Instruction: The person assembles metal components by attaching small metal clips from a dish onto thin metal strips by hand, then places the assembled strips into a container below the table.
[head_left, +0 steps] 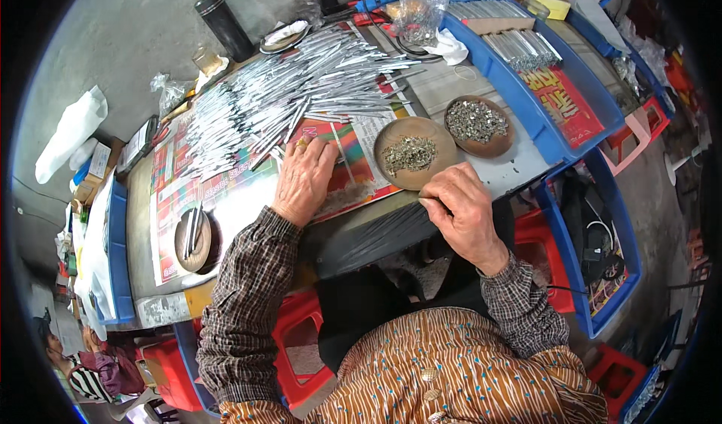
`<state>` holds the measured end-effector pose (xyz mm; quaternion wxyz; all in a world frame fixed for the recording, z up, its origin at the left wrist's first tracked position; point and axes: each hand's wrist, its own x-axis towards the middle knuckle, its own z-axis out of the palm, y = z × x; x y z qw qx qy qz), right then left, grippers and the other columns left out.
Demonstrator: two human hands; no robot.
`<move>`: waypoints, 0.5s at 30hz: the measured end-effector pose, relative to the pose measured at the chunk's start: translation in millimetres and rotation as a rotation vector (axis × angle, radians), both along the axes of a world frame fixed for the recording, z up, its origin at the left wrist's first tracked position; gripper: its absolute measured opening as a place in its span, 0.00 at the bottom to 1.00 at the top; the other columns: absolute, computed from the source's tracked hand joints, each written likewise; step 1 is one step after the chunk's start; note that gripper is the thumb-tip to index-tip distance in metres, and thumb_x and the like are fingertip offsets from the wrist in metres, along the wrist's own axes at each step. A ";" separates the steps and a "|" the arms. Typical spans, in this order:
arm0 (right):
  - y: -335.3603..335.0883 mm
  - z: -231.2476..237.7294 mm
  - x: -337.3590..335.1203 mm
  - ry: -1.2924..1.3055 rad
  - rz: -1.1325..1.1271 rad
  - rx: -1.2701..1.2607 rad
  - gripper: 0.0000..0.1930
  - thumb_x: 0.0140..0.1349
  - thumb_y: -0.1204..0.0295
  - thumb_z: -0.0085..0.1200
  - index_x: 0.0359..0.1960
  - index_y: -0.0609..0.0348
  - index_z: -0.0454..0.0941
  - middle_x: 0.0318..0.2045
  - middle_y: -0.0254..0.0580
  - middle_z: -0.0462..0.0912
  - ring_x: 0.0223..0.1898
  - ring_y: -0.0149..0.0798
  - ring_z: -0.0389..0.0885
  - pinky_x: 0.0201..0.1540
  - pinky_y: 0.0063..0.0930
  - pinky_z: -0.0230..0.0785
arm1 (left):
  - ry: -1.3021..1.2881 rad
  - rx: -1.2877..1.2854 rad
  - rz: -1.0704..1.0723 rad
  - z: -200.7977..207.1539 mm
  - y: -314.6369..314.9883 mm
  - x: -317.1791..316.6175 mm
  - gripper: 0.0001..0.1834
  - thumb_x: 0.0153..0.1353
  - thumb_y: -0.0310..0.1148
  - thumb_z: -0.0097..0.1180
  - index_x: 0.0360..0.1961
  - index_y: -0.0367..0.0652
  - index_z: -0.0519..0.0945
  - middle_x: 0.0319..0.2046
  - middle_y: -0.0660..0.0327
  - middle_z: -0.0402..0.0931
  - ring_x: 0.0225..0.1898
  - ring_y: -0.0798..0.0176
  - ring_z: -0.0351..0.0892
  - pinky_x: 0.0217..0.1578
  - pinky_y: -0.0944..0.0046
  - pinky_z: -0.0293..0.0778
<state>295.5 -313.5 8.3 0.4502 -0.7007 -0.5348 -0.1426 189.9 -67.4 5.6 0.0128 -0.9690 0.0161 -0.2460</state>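
A broad heap of thin silver metal sticks (293, 78) covers the far part of the table. At its near edge my left hand (304, 176) rests on the red printed sheet, fingers bent and closed, fingertips mostly hidden; what it holds cannot be made out. My right hand (465, 212) is just past the table's near edge, beside a round wooden bowl (389, 134) of small brassy metal pieces (411, 154). Its thumb and forefinger are pinched together, anything between them too small to name. Right of that bowl is a darker bowl (492, 147) of small silvery pieces (474, 121).
A small wooden dish (197, 257) holding several sticks sits at the left. At the right, a long blue tray (519, 108) contains bundled sticks. A black flask (226, 27) stands at the back. Red stools (289, 320) and another blue tray (630, 296) are below table level.
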 end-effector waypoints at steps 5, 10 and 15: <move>-1.7 4.7 -11.2 0.095 0.044 0.101 0.09 0.45 0.84 0.61 0.28 0.61 0.76 0.27 0.39 0.77 0.31 0.42 0.74 0.34 0.33 0.67 | -0.130 -0.200 -0.028 10.9 -17.6 -9.8 0.07 0.54 0.20 0.52 0.36 0.37 0.73 0.27 0.52 0.73 0.31 0.48 0.74 0.36 0.55 0.68; -8.7 4.7 -20.3 0.231 0.100 0.121 0.08 0.47 0.85 0.60 0.29 0.63 0.76 0.27 0.38 0.78 0.29 0.35 0.76 0.31 0.26 0.69 | -0.154 -0.629 -0.017 32.8 -62.7 -29.9 0.05 0.58 0.18 0.51 0.37 0.34 0.73 0.26 0.53 0.76 0.25 0.61 0.77 0.29 0.65 0.72; -8.1 9.6 -33.7 0.413 0.179 0.136 0.07 0.49 0.85 0.59 0.30 0.65 0.76 0.28 0.39 0.79 0.26 0.30 0.77 0.29 0.22 0.70 | -0.178 -1.210 0.070 30.3 -106.0 -55.6 0.06 0.61 0.17 0.46 0.39 0.34 0.73 0.25 0.64 0.73 0.23 0.75 0.69 0.24 0.74 0.66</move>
